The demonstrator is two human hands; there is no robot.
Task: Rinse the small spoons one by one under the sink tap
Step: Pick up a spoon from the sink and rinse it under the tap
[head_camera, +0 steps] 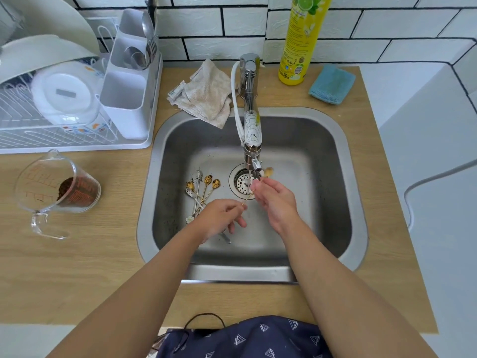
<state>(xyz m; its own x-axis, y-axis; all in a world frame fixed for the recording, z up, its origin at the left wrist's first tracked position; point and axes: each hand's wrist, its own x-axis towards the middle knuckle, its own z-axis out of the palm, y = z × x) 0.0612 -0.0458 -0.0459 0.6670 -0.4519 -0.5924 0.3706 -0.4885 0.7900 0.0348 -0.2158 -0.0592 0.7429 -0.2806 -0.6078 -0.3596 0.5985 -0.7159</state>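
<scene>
One gold spoon (258, 186) is held under the tap (251, 140), its handle end pinched by the left hand (222, 215) and its neck by the right hand (273, 197), with the bowl just beside the spout. Rinsing would go best if the bowl were drawn into the thin stream and turned. Several spoons (202, 192) lie waiting on the sink (322, 177) floor

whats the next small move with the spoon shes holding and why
Probably shift the gold spoon a little to the left, so its bowl sits in the stream under the tap. The bowl looks just right of the spout, while the right hand and left hand pinch the thin handle.
</scene>
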